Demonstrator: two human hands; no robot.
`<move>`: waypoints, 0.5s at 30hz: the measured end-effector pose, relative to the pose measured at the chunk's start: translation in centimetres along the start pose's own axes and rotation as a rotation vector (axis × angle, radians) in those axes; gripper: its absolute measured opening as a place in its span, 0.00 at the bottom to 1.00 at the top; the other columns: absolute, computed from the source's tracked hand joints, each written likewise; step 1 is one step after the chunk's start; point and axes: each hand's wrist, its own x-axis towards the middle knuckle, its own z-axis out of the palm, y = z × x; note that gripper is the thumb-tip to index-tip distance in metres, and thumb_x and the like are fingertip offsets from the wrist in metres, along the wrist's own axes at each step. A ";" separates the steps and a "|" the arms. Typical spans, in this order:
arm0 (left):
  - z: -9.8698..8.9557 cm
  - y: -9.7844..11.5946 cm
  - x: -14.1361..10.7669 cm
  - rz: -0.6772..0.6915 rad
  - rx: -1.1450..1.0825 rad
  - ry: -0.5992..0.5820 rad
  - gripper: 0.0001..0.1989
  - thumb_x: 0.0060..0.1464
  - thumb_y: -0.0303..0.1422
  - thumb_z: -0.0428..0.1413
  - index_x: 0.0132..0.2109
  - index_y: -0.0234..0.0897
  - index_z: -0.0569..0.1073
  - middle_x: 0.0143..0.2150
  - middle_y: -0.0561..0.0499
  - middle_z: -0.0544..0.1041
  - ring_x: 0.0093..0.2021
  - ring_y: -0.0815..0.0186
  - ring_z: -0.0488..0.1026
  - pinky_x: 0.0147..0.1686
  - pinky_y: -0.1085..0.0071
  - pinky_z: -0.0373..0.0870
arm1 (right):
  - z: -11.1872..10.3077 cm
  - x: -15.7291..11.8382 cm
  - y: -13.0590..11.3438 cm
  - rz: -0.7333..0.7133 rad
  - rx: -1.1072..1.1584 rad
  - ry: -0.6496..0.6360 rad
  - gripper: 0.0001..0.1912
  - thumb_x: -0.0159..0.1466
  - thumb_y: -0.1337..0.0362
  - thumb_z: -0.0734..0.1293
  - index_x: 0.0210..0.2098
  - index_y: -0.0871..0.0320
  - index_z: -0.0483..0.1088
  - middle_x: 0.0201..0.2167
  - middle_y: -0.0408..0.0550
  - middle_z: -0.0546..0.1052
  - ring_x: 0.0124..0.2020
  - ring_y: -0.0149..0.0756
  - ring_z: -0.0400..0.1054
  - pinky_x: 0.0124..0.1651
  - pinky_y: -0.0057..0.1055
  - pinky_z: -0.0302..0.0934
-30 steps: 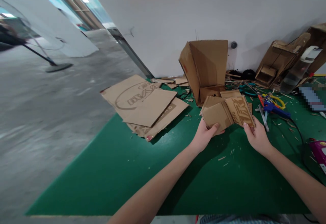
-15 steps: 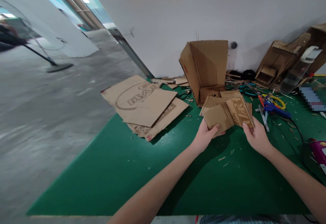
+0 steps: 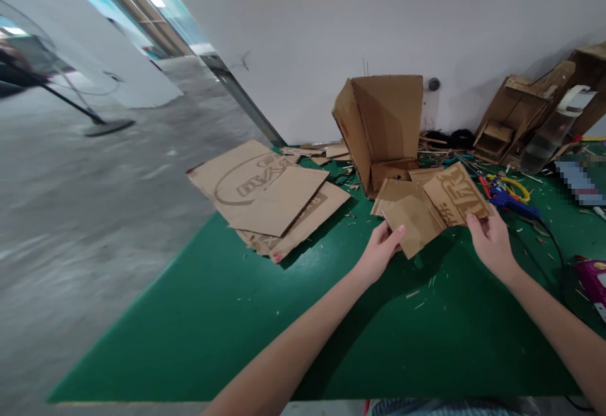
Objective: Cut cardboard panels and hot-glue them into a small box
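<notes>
Between my two hands is a creased piece of cardboard [image 3: 416, 217], held just above the green table. My left hand [image 3: 382, 253] pinches the lower left edge of its plain half, thumb on top. The other half carries brown printed lettering, and my right hand [image 3: 490, 236] grips its right end with the thumb on the face. Whether the two halves are one sheet I cannot tell. Behind it lie smaller cardboard pieces [image 3: 389, 192], partly hidden. An open cardboard box form [image 3: 391, 116] stands just beyond them.
Flat cardboard sheets [image 3: 269, 192] are stacked left of my hands on the green table [image 3: 213, 334]. To the right are a blue glue gun [image 3: 514, 202], yellow-handled scissors [image 3: 516, 187], a clear bottle [image 3: 552, 132] and a purple box [image 3: 593, 283]. A white partition [image 3: 303, 43] rises behind.
My right hand has moved right and slightly up, turning the printed half so it lies flatter and more spread out. The plain half has tilted, its lower corner now pointing toward me.
</notes>
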 end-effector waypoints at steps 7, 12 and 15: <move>0.0 0.8 0.1 -0.039 -0.040 -0.013 0.27 0.49 0.49 0.62 0.50 0.36 0.70 0.42 0.45 0.78 0.39 0.59 0.79 0.31 0.65 0.79 | -0.6 0.6 1.1 0.016 0.077 0.062 0.14 0.66 0.52 0.61 0.42 0.55 0.70 0.43 0.54 0.74 0.42 0.46 0.71 0.42 0.42 0.70; 0.0 1.5 0.0 -0.090 0.015 -0.015 0.27 0.48 0.43 0.64 0.52 0.38 0.68 0.41 0.47 0.75 0.33 0.62 0.77 0.26 0.65 0.79 | -0.6 0.3 0.6 -0.064 -0.018 0.005 0.14 0.68 0.53 0.59 0.40 0.54 0.71 0.42 0.53 0.74 0.43 0.46 0.70 0.45 0.45 0.68; 0.0 1.4 -0.1 -0.133 0.093 -0.048 0.27 0.47 0.40 0.65 0.52 0.37 0.69 0.45 0.44 0.75 0.39 0.57 0.77 0.26 0.63 0.79 | -0.4 -0.1 0.4 -0.107 -0.051 -0.060 0.14 0.69 0.54 0.57 0.40 0.53 0.71 0.43 0.53 0.74 0.45 0.47 0.70 0.49 0.47 0.66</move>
